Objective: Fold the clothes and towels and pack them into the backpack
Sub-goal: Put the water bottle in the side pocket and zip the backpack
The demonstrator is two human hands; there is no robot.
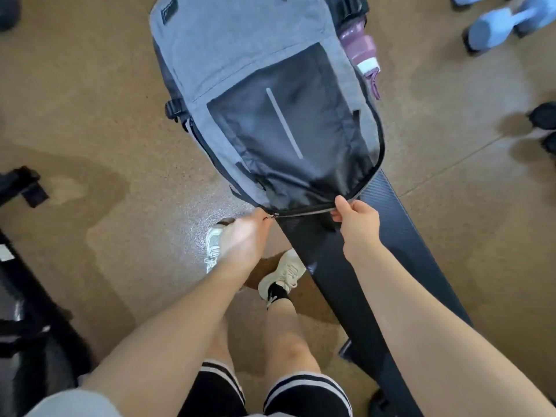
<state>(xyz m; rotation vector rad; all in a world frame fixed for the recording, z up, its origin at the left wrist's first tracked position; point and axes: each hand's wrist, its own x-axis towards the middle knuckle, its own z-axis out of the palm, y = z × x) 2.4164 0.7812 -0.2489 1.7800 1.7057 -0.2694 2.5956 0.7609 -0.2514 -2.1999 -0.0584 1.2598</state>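
I see the grey backpack (240, 55) lying flat on a long black padded bench, the counter (376, 266), with its near end reaching toward the person and its far end running out of the top of the view. The bag covers the far part of the counter; the near part of the counter is bare and runs down to the lower right.

My left hand (243, 239) is at the near left corner of the backpack, fingers curled in, pinching the small metal zipper pull (272, 216) between fingertips and thumb. The zip line (304, 212) along the bag's near edge looks drawn together between the two hands; up the right side I cannot tell whether it is closed.

My right hand (356, 221) is at the near right corner, thumb on top and fingers curled under, gripping the edge of the backpack where the zip bends round. Both hands are closed on the bag, neither spread.

A purple bottle (359, 48) sits in the side pocket on the backpack's far right side. On the brown floor (105, 115) beside the counter I see the person's two pale sneakers (281, 276), and pale blue dumbbells (493, 28) lie at the top right. Dark equipment (24, 296) fills the left edge.
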